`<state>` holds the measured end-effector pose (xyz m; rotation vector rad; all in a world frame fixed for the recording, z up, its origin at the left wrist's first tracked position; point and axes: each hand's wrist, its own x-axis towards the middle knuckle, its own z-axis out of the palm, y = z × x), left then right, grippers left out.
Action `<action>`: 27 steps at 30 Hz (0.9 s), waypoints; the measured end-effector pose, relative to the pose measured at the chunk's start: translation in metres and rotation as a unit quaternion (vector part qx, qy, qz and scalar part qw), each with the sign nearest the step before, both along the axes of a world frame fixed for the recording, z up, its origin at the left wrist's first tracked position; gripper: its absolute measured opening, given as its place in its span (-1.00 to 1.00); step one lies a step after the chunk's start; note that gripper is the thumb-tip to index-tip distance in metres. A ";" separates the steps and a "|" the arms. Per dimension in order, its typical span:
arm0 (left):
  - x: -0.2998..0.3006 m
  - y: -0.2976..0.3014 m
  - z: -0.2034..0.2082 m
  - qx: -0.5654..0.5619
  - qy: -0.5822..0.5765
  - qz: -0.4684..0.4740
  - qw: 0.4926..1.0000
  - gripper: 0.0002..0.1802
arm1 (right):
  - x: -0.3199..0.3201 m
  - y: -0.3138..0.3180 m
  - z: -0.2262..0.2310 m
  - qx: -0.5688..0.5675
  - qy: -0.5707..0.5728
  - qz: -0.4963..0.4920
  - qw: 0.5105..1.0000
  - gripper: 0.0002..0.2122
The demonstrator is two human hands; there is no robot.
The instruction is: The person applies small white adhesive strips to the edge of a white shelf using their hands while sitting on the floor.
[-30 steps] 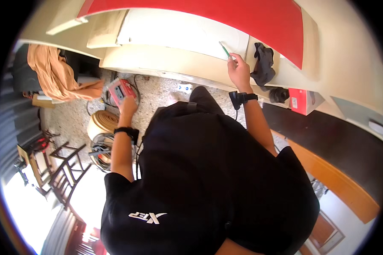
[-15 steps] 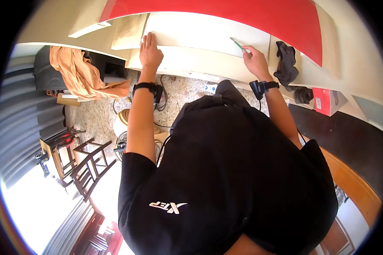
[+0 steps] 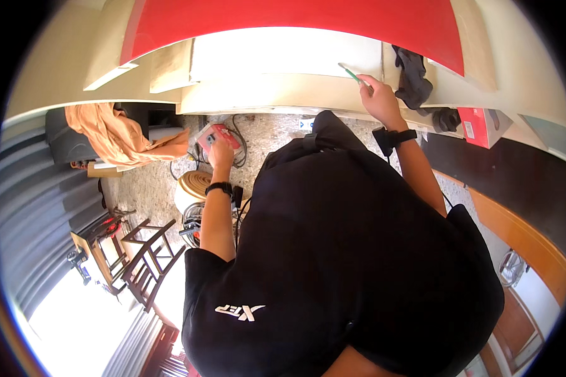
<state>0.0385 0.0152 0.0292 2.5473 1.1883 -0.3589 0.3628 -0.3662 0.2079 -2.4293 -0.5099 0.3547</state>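
Note:
My right hand (image 3: 378, 100) is closed round a slim green pen-like stick (image 3: 351, 73). Its pale tip points up and left over the white surface (image 3: 283, 53). Lower down on the left, my left hand (image 3: 221, 154) grips a red box (image 3: 209, 134) with a picture on it, just off the front edge of the pale desk (image 3: 245, 94). The fingers partly cover the box, and their exact hold is hard to see. Black bands sit on both wrists.
A red panel (image 3: 295, 16) spans above the white surface. Dark cloth (image 3: 412, 78) lies right of it, near a red-and-white box (image 3: 478, 125). Orange cloth (image 3: 122, 138) drapes at left. A coiled roll (image 3: 195, 183), cables and a dark wooden chair (image 3: 148, 261) stand on the floor.
My left hand has left the white surface, drawn back toward me below the desk edge, and now has the red box. The right hand keeps the green stick. The view has tilted slightly.

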 end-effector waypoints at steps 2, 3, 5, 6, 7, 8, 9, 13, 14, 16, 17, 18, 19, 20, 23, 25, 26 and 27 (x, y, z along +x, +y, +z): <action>-0.004 -0.011 0.016 -0.009 0.021 0.000 1.000 -0.61 | -0.009 -0.014 -0.001 0.001 -0.013 -0.010 1.000 -0.70; -0.006 -0.015 0.022 -0.013 0.032 0.007 0.999 -0.56 | -0.014 -0.016 0.000 0.002 -0.018 -0.008 1.000 -0.70; -0.003 -0.009 0.013 -0.013 -0.008 0.000 1.000 -0.54 | -0.019 -0.017 0.002 -0.026 -0.057 0.001 0.998 -0.70; 0.007 -0.008 0.015 -0.016 -0.058 -0.036 0.998 -0.58 | -0.019 -0.017 0.000 -0.036 -0.081 0.007 0.996 -0.69; 0.021 -0.007 0.023 -0.017 -0.106 -0.072 0.992 -0.62 | -0.022 -0.013 0.001 -0.044 -0.103 0.013 0.994 -0.68; 0.037 -0.009 0.030 -0.016 -0.162 -0.113 0.980 -0.69 | -0.022 -0.012 0.005 -0.090 -0.087 0.022 0.992 -0.67; 0.063 -0.018 0.047 -0.017 -0.219 -0.158 0.963 -0.75 | -0.024 -0.009 0.012 -0.117 -0.085 0.021 0.989 -0.67; 0.155 -0.051 0.108 0.058 -0.426 -0.317 0.845 -0.86 | -0.032 -0.006 0.012 -0.128 -0.040 0.000 0.991 -0.67; 0.174 -0.060 0.114 0.070 -0.431 -0.334 0.835 -0.78 | -0.027 -0.006 0.005 -0.105 -0.020 -0.007 0.994 -0.66; 0.202 -0.084 0.126 0.094 -0.416 -0.354 0.832 -0.60 | -0.019 -0.009 -0.010 -0.050 -0.013 -0.004 0.999 -0.66; 0.211 -0.096 0.129 0.108 -0.396 -0.358 0.839 -0.50 | -0.021 -0.010 -0.014 -0.021 -0.007 -0.003 1.000 -0.66; 0.217 -0.102 0.122 0.100 -0.347 -0.368 0.856 -0.39 | -0.023 -0.006 -0.006 -0.025 0.020 -0.014 0.999 -0.65; 0.221 -0.112 0.121 0.118 -0.342 -0.372 0.855 -0.39 | -0.024 -0.006 -0.006 -0.023 0.027 -0.017 0.999 -0.65; 0.223 -0.118 0.117 0.112 -0.342 -0.360 0.861 -0.38 | -0.024 -0.005 -0.006 -0.022 0.032 -0.020 0.999 -0.65; 0.221 -0.125 0.108 0.151 -0.349 -0.361 0.852 -0.36 | -0.022 -0.018 -0.011 -0.019 0.044 -0.027 0.998 -0.64; 0.215 -0.129 0.107 0.168 -0.347 -0.365 0.847 -0.35 | -0.020 -0.032 -0.012 -0.014 0.043 -0.033 0.998 -0.63; 0.212 -0.132 0.107 0.161 -0.342 -0.365 0.851 -0.34 | -0.020 -0.040 -0.011 -0.010 0.039 -0.039 0.998 -0.62; 0.210 -0.133 0.109 0.156 -0.335 -0.366 0.854 -0.33 | -0.020 -0.045 -0.012 -0.004 0.036 -0.044 0.998 -0.61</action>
